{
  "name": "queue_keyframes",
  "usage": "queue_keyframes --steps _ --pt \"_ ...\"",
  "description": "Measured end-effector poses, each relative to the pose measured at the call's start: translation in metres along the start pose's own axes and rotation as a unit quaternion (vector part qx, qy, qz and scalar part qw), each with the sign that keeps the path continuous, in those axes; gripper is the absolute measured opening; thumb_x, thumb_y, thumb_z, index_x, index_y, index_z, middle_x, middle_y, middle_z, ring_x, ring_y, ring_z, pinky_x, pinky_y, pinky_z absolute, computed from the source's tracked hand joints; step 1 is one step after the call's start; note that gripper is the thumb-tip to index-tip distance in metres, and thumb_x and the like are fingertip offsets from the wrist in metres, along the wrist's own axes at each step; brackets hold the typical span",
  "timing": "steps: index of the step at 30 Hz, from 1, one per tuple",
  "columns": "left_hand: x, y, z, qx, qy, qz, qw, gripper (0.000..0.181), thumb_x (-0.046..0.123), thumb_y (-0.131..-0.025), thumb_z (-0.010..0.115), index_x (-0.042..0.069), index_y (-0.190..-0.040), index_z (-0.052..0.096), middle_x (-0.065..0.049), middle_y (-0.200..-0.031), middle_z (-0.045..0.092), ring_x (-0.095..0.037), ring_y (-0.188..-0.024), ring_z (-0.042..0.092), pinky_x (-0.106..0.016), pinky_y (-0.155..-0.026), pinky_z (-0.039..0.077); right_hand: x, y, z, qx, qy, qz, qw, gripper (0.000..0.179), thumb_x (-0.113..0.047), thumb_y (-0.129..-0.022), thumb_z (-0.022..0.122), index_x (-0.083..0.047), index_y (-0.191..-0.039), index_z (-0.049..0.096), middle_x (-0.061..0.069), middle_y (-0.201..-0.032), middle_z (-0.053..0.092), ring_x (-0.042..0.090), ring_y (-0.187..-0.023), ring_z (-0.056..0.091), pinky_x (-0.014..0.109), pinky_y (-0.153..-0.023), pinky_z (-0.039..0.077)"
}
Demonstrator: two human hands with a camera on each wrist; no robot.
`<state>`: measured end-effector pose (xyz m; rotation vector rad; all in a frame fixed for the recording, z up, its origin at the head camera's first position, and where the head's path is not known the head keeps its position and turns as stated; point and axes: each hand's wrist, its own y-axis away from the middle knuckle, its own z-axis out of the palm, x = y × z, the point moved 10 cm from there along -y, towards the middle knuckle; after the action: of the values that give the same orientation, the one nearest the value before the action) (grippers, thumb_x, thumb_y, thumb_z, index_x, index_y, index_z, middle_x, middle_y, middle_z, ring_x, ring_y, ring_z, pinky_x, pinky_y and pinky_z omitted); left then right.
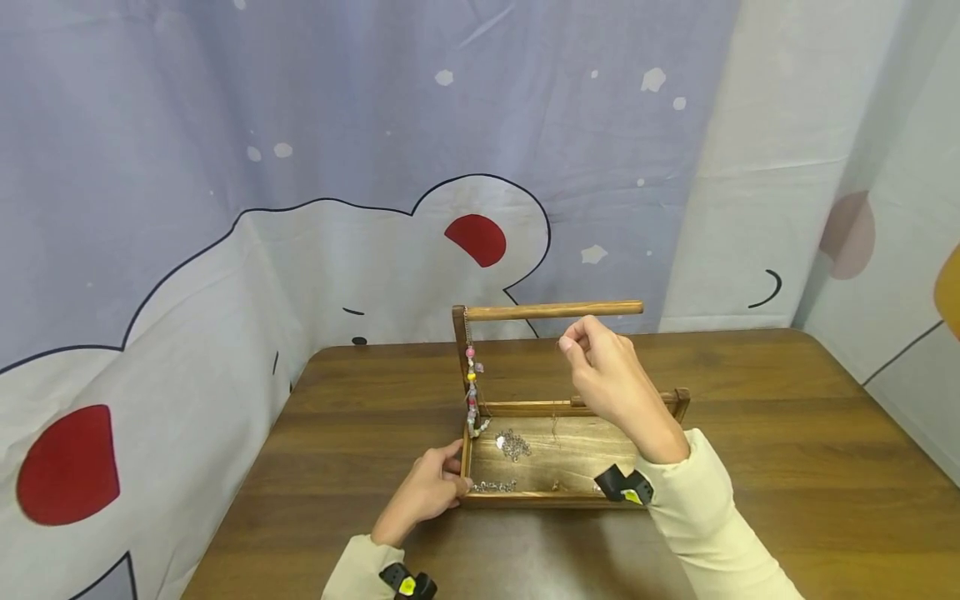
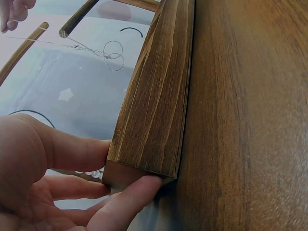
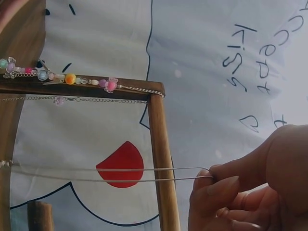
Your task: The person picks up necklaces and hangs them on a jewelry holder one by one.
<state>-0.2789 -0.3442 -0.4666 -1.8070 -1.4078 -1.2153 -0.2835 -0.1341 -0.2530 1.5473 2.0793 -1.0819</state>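
A wooden jewelry stand (image 1: 540,498) has a tray base and a raised bar. My left hand (image 1: 427,485) grips the tray's front left corner, thumb and fingers on either side of the wood (image 2: 149,106). Above the tray, just under the bar (image 1: 555,311), my right hand (image 1: 618,379) pinches the looped end of a thin chain necklace (image 3: 187,168) between thumb and forefinger. Its two fine strands stretch away from the fingertips in the right wrist view. At the bar's left end hangs a colorful beaded necklace (image 1: 472,377), reaching down to the tray.
Inside the tray lie a silvery chain pile (image 1: 513,446) and another chain (image 1: 492,486) along the front wall. A shorter, lower bar (image 1: 576,401) sits behind the right hand. The stand rests on a brown wooden table (image 1: 360,417), with a patterned curtain (image 1: 337,100) behind.
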Motion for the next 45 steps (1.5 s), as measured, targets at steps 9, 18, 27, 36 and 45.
queue_keyframes --steps 9,18,27,36,45 --pt "0.001 0.002 -0.001 0.001 0.013 0.001 0.9999 0.068 -0.001 -0.077 0.062 -0.008 -0.138 0.032 -0.013 -0.089 0.059 -0.015 -0.068 0.059 -0.03 -0.051 0.053 -0.001 -0.008 0.001 0.009 0.005 -0.002 0.9999 0.012 -0.015 -0.095 0.045 -0.007 -0.093 0.054 0.004 -0.075 0.056 0.017 -0.062 0.049 0.03 -0.058 0.042" --pt "0.0 0.002 0.001 0.0 0.011 -0.004 0.9999 0.069 0.0 -0.077 0.061 -0.009 -0.138 0.031 -0.014 -0.09 0.059 -0.016 -0.069 0.059 -0.03 -0.052 0.053 0.018 -0.011 0.003 0.026 0.001 0.022 0.9994 0.012 -0.016 -0.095 0.046 -0.008 -0.093 0.054 0.005 -0.078 0.058 0.018 -0.065 0.051 0.031 -0.059 0.043" --pt "-0.001 0.0 0.0 0.0 0.002 -0.005 1.0 0.067 0.0 -0.077 0.06 -0.009 -0.137 0.032 -0.012 -0.089 0.059 -0.015 -0.068 0.059 -0.029 -0.051 0.052 0.038 -0.011 -0.003 0.03 -0.007 0.043 0.9986 0.015 -0.017 -0.096 0.044 -0.005 -0.096 0.053 0.008 -0.078 0.055 0.019 -0.062 0.049 0.031 -0.056 0.042" --pt "0.0 0.001 0.0 -0.002 0.002 0.0 1.0 0.067 0.0 -0.078 0.06 -0.009 -0.138 0.032 -0.013 -0.089 0.059 -0.015 -0.068 0.059 -0.029 -0.052 0.052 0.053 -0.01 -0.012 0.036 0.003 0.06 0.9975 0.018 -0.018 -0.096 0.043 -0.004 -0.098 0.053 0.009 -0.076 0.058 0.019 -0.059 0.05 0.031 -0.053 0.042" --pt "0.003 0.003 0.0 -0.001 0.012 0.0 0.9999 0.068 -0.001 -0.077 0.061 -0.01 -0.137 0.031 -0.015 -0.09 0.058 -0.016 -0.068 0.059 -0.03 -0.052 0.053 0.061 -0.01 -0.028 0.042 0.018 0.061 0.9971 0.02 -0.02 -0.096 0.042 -0.004 -0.1 0.052 0.01 -0.076 0.058 0.019 -0.06 0.05 0.03 -0.053 0.041"
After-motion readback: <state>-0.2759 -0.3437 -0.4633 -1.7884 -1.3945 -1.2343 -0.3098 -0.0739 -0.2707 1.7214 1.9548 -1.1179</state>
